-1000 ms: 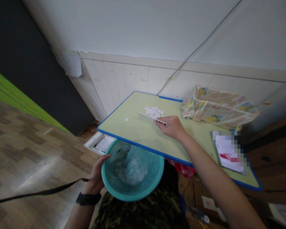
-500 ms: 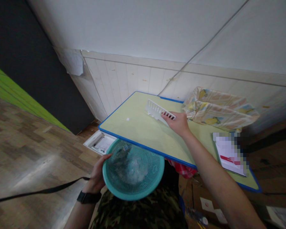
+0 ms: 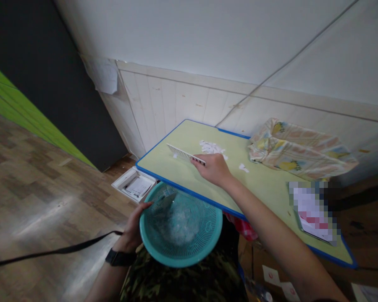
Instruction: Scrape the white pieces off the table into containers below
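My left hand (image 3: 136,224) grips the left rim of a teal plastic colander (image 3: 180,261), its thumb over the edge. The colander is at the table's front edge, above my lap, with a clear, shiny heap (image 3: 184,222) inside that I cannot make out. In my right hand (image 3: 212,167) is a white slotted plastic strip (image 3: 181,153), held by its right end on edge, low over the table (image 3: 239,193). Small white pieces (image 3: 211,147) lie scattered behind the strip. Another little white piece (image 3: 175,155) is beside its left part, and a few more (image 3: 243,167) lie right of my hand.
A fabric-covered basket (image 3: 302,147) stands at the table's back right. A partly blurred white pad (image 3: 311,209) lies on the right end. Left of the colander, below table level, is an open white box (image 3: 134,184). The wall (image 3: 164,100) borders the table's back.
My right hand has moved left and lower with the slotted strip, uncovering the white pieces behind it. My left hand still holds the colander. The view has shifted slightly.
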`<state>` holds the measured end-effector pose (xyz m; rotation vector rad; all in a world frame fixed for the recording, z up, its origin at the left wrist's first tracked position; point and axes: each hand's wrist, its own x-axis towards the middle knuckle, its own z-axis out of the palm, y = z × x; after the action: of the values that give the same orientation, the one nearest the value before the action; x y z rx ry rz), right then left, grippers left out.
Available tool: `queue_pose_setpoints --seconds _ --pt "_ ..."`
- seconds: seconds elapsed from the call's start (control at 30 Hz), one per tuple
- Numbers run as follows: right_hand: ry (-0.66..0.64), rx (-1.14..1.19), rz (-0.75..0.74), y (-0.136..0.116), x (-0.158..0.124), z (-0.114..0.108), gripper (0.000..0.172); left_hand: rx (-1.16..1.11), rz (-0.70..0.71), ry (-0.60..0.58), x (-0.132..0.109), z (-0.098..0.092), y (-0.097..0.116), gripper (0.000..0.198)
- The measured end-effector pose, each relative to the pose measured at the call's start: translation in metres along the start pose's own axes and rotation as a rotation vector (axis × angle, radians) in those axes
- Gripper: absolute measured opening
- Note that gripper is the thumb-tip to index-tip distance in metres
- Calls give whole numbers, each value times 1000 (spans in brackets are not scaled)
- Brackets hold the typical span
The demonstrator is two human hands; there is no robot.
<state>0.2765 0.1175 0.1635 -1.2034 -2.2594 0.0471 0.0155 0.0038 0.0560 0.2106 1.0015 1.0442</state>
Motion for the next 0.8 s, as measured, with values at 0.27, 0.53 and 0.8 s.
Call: queue_pose_setpoints --seconds 0.27,0.53,0.8 --pt "-99 -59 -26 -2 4 -8 28 -28 -31 14 6 -13 -1 16" --pt "-158 -98 6 2 -38 -60 25 -19 -46 26 9 -17 0 23" --pt "-61 -313 68 21 -144 -96 27 18 -53 10 15 -18 -8 22"
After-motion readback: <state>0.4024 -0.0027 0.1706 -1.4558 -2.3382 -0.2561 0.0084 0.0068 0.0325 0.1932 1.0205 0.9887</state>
